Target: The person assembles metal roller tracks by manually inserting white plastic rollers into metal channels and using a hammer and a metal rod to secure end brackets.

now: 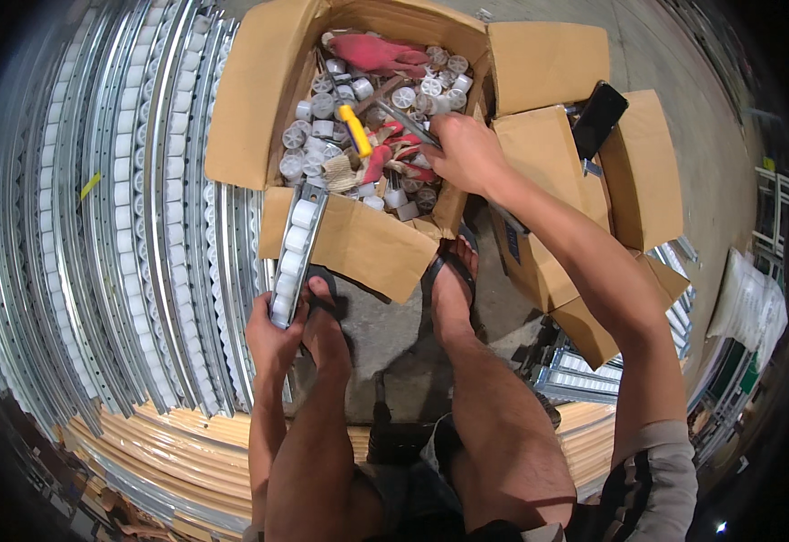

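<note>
My left hand [275, 336] is closed around the lower end of a short roller track [294, 242], a metal channel with a row of white rollers. The track's upper end rests by the near flap of an open cardboard box [358, 237]. Over the box's right side, my right hand [466, 152] is closed on a long grey metal tool [407, 120]. The tool points in toward loose white plastic rollers [322, 106]; its exact kind I cannot make out. Red-and-white work gloves [392, 152] and a yellow-handled tool [354, 131] lie among the rollers.
Long roller tracks [132, 208] lie side by side on the left. A second cardboard box [539, 208] stands at right, with a black phone [600, 121] on its flaps. More track pieces [584, 375] lie below it. My feet [453, 280] are close to the first box.
</note>
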`<state>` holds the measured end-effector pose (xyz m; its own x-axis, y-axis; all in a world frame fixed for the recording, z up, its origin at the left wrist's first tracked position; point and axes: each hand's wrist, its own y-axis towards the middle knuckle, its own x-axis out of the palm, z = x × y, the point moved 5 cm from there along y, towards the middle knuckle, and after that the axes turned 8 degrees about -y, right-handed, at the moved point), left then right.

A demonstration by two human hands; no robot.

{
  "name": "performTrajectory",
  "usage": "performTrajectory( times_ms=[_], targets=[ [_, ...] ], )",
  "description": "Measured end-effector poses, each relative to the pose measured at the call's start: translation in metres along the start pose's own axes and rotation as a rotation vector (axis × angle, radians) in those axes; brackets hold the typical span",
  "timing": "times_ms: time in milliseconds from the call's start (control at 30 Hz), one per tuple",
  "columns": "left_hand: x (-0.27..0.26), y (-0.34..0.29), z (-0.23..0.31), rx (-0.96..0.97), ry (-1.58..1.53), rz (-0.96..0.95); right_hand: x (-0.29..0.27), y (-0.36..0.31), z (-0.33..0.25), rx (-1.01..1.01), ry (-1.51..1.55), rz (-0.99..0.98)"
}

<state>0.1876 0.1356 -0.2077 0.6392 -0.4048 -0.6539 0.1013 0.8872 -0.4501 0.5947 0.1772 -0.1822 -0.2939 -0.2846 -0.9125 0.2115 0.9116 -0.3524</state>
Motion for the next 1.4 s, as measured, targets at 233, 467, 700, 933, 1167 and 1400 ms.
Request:
performTrajectory(
  times_ms=[233,467,700,933,1167,1400],
  targets=[
    [0.022,-0.003,-0.002,0.018,0.005,-0.089,-0.01,-0.015,0.012,-0.109,0.193,0.016],
    [0.028,-0.019,0.003,0.012,0.005,-0.099,-0.061,-0.115,0.066,-0.106,0.081,0.149],
    [0.042,-0.014,0.009,0.157,0.003,-0.101,-0.065,-0.174,0.231,0.452,0.029,-0.112],
    [0.042,-0.014,0.015,0.162,0.049,-0.019,-0.045,-0.137,0.253,0.655,0.004,0.32],
    [0.046,-0.012,0.013,0.2,0.031,-0.046,-0.038,-0.088,0.256,1.12,0.273,0.402],
    [0.048,-0.014,0.017,0.221,0.006,-0.021,-0.025,-0.075,0.253,1.224,0.338,0.561]
  ],
)
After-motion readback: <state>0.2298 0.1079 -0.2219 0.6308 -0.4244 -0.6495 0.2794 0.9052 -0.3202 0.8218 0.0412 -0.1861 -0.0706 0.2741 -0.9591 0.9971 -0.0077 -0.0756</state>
